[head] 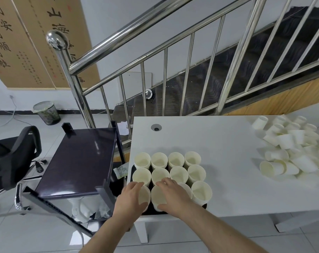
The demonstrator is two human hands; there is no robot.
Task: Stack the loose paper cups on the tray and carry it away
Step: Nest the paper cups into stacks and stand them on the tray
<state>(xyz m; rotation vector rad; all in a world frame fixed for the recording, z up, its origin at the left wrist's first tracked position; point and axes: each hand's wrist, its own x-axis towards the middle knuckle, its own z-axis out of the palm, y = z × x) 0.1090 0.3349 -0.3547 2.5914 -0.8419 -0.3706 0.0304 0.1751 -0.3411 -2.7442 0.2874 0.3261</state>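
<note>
Head view: both hands reach over the near row of cup stacks on the dark tray at the table corner. Left hand grips one stack; right hand grips its neighbour. Loose cups lie well apart. Tall stacks could topple if nudged sideways.
</note>
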